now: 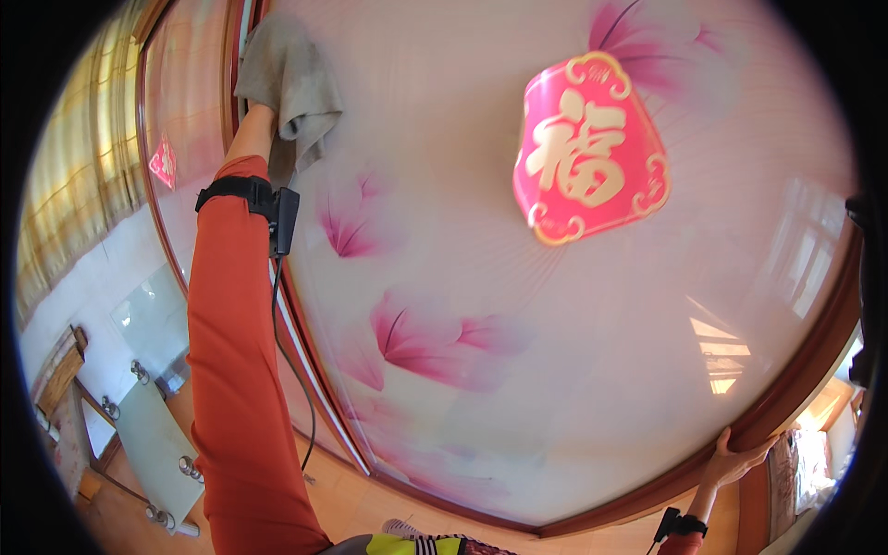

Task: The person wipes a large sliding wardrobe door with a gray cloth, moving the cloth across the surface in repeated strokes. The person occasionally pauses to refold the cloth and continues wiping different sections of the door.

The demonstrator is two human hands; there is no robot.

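My left arm reaches up to the top left, and a grey cloth (288,76) covers my left hand (261,116), so only the wrist shows. Against the glossy panel (444,257), beside its left frame, the cloth lies bunched with a corner hanging loose. Pink petal prints mark the panel, which bears a red diamond-shaped sticker (590,149) with gold edging and a large character. At the lower right, my right hand (739,463) grips the panel's brown wooden frame (808,368), its thumb on the frame's near side.
Left of the panel stands a second framed panel (187,90) with a smaller red sticker (164,163). Yellow checked curtains (83,152) hang at the far left. Below them is a glass-topped table (156,444) with metal fittings. A cable (281,333) trails from the device on my left forearm.
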